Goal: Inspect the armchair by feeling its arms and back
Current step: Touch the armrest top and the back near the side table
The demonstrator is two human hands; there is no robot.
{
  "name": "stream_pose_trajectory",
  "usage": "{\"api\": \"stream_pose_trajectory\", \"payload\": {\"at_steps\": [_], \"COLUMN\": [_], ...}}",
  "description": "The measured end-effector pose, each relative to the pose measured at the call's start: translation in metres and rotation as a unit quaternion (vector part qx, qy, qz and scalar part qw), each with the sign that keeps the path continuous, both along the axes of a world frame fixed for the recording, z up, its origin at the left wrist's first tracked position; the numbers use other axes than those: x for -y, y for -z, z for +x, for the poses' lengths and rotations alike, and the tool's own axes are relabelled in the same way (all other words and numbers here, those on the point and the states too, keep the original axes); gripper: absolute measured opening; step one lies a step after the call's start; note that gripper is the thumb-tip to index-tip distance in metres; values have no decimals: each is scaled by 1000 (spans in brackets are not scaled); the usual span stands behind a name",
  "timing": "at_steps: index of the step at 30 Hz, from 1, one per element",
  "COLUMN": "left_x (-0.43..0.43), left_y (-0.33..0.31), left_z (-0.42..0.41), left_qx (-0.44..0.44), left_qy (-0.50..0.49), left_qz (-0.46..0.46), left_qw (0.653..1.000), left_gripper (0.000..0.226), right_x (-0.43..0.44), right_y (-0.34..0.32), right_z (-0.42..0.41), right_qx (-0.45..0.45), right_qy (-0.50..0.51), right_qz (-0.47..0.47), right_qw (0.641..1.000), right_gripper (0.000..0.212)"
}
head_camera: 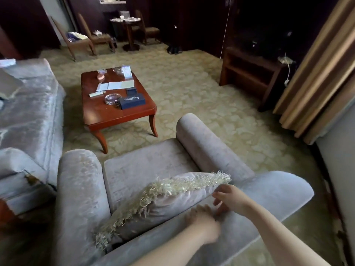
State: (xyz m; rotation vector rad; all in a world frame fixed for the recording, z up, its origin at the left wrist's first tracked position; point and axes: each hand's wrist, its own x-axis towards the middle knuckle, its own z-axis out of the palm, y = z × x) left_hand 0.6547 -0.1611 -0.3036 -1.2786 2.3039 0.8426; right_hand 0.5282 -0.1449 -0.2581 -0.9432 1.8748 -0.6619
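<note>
Armchair (146, 166), grey velvet, is seen from behind and above: its back runs under both hands, and its seat opens away from the person toward the coffee table (117, 104). The long axis of the back goes from lower left to upper right. The two rolled arms point away from the back toward the carpet (192, 89), one far to the left of the hands, the other just beyond the right hand.

The left hand (203, 221) lies on the top edge of the back, palm down. Its fingers are loosely curved and blurred, so I cannot tell if they press or grip the fabric. The right hand (228, 196) is just beside it, slightly farther from the person, with fingers spread and open. Its fingertips touch the corner of the fringed cushion (165, 200) where it meets the back.

The cushion leans against the inner side of the back, just in front of both hands, its fringe running along its upper edge. A grey sofa (30, 116) stands well to the left of the hands.
</note>
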Motion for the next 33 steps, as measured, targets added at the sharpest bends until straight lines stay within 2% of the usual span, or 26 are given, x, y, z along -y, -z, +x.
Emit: {"api": "stream_pose_trajectory", "payload": {"at_steps": [1, 3, 5, 6, 8, 12, 15, 21, 26, 33], "left_x": [-2, -6, -10, -12, -17, -13, -6, 38, 84, 117], "left_y": [-2, -4, -7, -6, -3, -3, -5, 5, 8, 13], "left_z": [-20, -59, -97, -114, -141, -179, -199, -248, -302, -335], "left_qx": [0, 5, -9, -15, -13, -2, -15, -73, -49, -27], "left_qy": [4, -21, -56, -77, -130, -225, -288, -409, -417, -450], "left_qz": [-4, -20, -45, -51, -64, -69, -71, -93, -92, -106], "left_qw": [1000, 1000, 997, 996, 989, 972, 955, 905, 903, 886], "left_gripper": [65, 75, 80, 80, 77, 75, 68, 56, 57, 53], "right_x": [3, 6, 3, 0, -13, -22, 0, 74, 126, 192], "right_y": [-3, -11, -15, -14, -12, -4, -10, -15, -17, -1], "right_z": [-19, -57, -99, -118, -150, -203, -224, -254, -300, -348], "right_qx": [-84, -232, -314, -326, -339, -372, -365, -387, -389, -359], "right_qy": [-54, -139, -170, -169, -190, -292, -326, -402, -436, -446], "right_qz": [9, 26, 22, 17, 23, 9, -14, -74, -94, -44], "right_qw": [995, 962, 934, 930, 921, 881, 872, 827, 807, 819], "right_gripper": [13, 14, 3, 10, 23, 34, 38, 43, 46, 45]}}
